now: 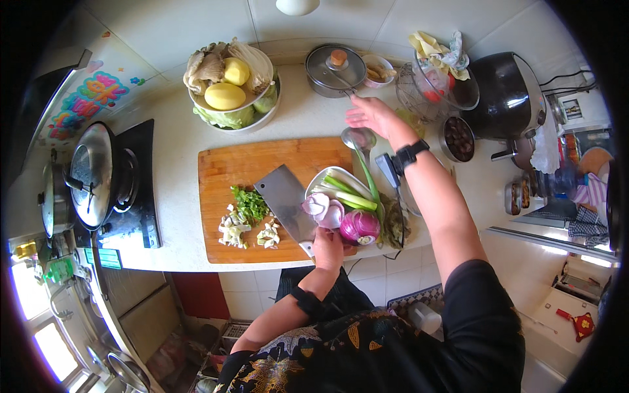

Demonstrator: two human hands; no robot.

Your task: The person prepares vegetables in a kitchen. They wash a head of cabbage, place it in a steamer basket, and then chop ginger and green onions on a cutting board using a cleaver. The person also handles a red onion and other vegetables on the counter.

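My left hand (328, 249) is curled at the near edge of a white plate (314, 181), with its fingertips partly hidden by the food. Cut scallions (351, 189), pale purple garlic bulbs (324, 209) and a red onion (360, 227) fill this plate. Beside that hand, a cleaver (290, 204) lies across the wooden cutting board (275, 150). Chopped greens (249, 204) and chopped white pieces (233, 230) lie on the board's left half. My right hand (371, 115) reaches forward, fingers spread and holding nothing visible, near the handle of a lidded pot (334, 73) and above a metal ladle (359, 138).
A bowl (272, 105) of potatoes, mushrooms and cabbage stands at the back left. Farther left, a lidded wok (91, 174) sits on the stove (142, 196). At the right are a wire basket (417, 93), a bowl of dark round items (458, 140) and a black air fryer (506, 98).
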